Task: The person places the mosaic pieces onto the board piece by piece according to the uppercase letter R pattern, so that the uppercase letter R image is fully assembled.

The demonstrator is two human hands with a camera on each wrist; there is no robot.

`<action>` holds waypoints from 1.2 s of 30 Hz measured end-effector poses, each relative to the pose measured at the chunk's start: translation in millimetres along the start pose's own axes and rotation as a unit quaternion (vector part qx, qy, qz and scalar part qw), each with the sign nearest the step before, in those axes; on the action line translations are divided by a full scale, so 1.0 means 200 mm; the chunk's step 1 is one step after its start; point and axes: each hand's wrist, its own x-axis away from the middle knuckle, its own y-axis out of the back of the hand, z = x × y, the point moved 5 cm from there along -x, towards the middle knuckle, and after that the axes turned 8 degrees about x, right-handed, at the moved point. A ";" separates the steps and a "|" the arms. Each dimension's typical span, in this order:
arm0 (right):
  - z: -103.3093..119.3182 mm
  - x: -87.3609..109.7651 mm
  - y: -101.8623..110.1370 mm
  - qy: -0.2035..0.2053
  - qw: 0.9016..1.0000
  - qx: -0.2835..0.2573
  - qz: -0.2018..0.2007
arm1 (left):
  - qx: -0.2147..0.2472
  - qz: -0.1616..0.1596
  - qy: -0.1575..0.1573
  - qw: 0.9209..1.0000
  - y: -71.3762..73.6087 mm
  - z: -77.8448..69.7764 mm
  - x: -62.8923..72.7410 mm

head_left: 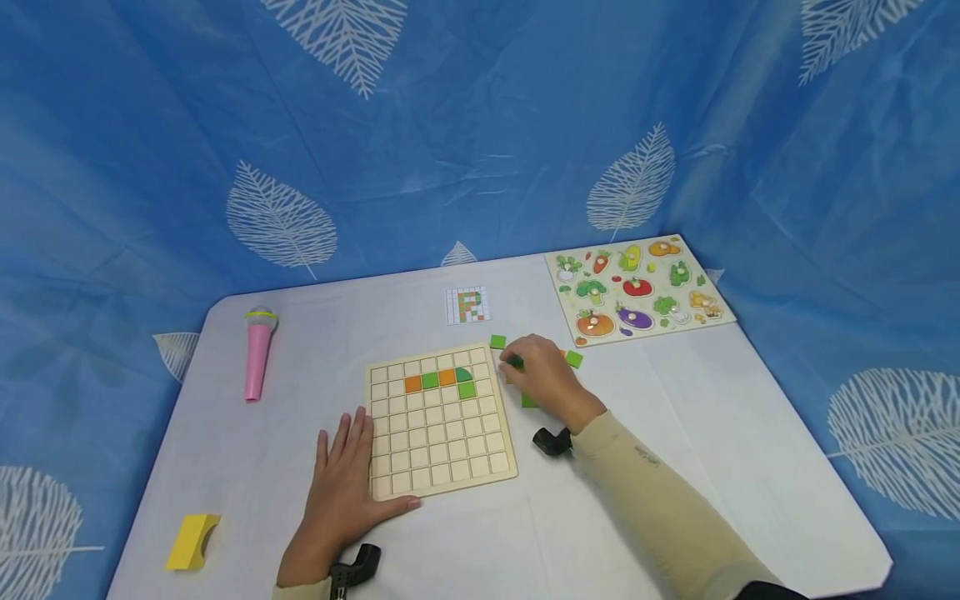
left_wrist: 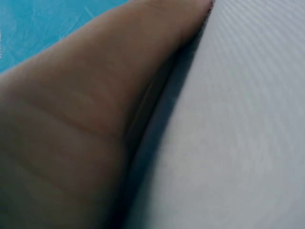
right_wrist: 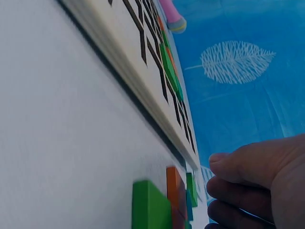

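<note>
Brace the left hand (head_left: 337,483), fingers spread, at the left edge of the square pale-wood grid board (head_left: 438,437), select flat green square tiles (head_left: 530,401) right of it with the right hand (head_left: 551,379) (fingers bent, pinch indeterminable), and consult the small white printed card (head_left: 467,306) beyond it.

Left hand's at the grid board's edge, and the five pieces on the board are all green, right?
Not all: the head view shows two of the five pieces are orange. The left hand is at the edge of the grid board.
</note>
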 end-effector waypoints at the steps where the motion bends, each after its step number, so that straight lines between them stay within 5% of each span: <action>1: -0.01 0.00 0.01 -0.002 1.000 0.000 0.001 | 0.000 0.000 0.000 1.000 0.00 0.00 0.00; 14: -0.17 0.00 0.06 -0.063 0.997 0.012 0.030 | 0.003 0.002 0.004 1.000 0.00 0.00 0.00; 36: -0.15 -0.01 0.01 -0.048 0.997 0.035 0.053 | 0.002 0.004 0.007 1.000 0.00 0.00 0.00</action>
